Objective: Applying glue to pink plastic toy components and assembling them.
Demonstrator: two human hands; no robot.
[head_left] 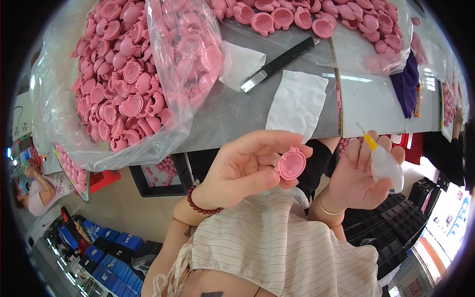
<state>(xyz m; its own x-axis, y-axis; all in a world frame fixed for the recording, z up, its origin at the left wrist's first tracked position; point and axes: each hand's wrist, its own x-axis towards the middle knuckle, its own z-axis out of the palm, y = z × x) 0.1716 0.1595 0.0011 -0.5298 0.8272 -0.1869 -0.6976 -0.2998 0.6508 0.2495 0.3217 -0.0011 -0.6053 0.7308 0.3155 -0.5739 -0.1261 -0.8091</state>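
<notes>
Between the thumb and fingers of my left hand [242, 171] is a small pink hollow plastic shell [292, 164], its open side facing me. My right hand [354, 175] holds a white squeeze bottle [387, 169] with a yellow collar and a thin needle tip pointing up and to the left. The bottle is apart from the shell. Past my left hand, a crumpled white cloth [298, 101] lies on the grey table [213, 126]. Beyond it rests a black utility knife [279, 64].
A clear plastic bag [173, 131] full of pink shells stands at left. More shells [282, 19] lie along the far side, and a purple cloth [405, 86] hangs at right. Below the table is a black tray [163, 190] with pink pieces. A person [44, 190] sits at far left.
</notes>
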